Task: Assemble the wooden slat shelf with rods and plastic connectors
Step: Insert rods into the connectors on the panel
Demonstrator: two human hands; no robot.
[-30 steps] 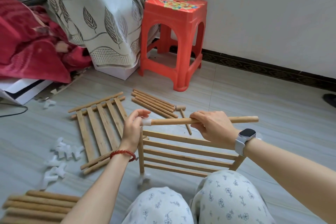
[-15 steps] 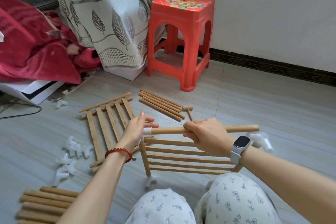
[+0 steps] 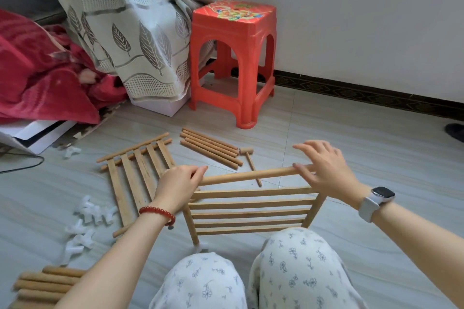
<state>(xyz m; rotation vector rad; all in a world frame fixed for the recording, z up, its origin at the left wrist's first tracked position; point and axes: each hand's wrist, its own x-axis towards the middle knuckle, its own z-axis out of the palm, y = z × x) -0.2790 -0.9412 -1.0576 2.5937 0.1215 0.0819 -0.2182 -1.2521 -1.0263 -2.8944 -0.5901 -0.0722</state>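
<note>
A slat panel [image 3: 251, 211] stands on edge on the floor in front of my knees, with a white plastic connector [image 3: 200, 248] at its lower left corner. Just above its top edge lies a long wooden rod [image 3: 246, 175], held level. My left hand [image 3: 179, 187] grips the rod's left end, fingers curled over it and hiding what is there. My right hand [image 3: 324, 170] rests at the rod's right end with spread, nearly straight fingers and the thumb lying on the rod. A second slat panel [image 3: 140, 170] lies flat on the floor to the left.
Several loose rods [image 3: 211, 148] and a small wooden mallet [image 3: 247, 155] lie beyond the panel. White connectors [image 3: 88, 216] are scattered at the left, more rods [image 3: 42, 283] at bottom left. A red plastic stool [image 3: 233, 57], curtain [image 3: 130, 32] and red blanket [image 3: 42, 78] stand behind.
My right hand has slid right along the rod to its end and loosened from a full grip to spread fingers. The rod has come down closer to the panel's top edge.
</note>
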